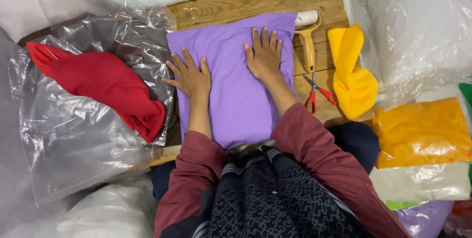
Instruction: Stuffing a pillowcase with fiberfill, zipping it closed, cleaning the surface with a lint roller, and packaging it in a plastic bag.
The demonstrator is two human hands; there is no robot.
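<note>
Pressing flat: purple folded cloth (236, 85) on wooden board (255, 2) | left hand (191, 75) and right hand (264, 56) lie on it, fingers spread, gripping nothing | step, likely: smoothing the fold | next calls for even palm pressure | yellow-handled roller (308, 41), red scissors (318, 93) just right; red cloth (105, 85) on clear plastic bag (64, 139) left

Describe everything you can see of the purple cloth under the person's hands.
The purple cloth is a plain lilac fabric, soft and knit-looking, folded into a neat upright rectangle with faint creases. It lies flat on the wooden board, its near end reaching the person's lap. Both hands press on it palm down with fingers spread: the left hand near its left edge, the right hand toward its upper right. Its left edge meets the clear plastic bag; its upper right corner lies against the yellow-handled lint roller.
</note>
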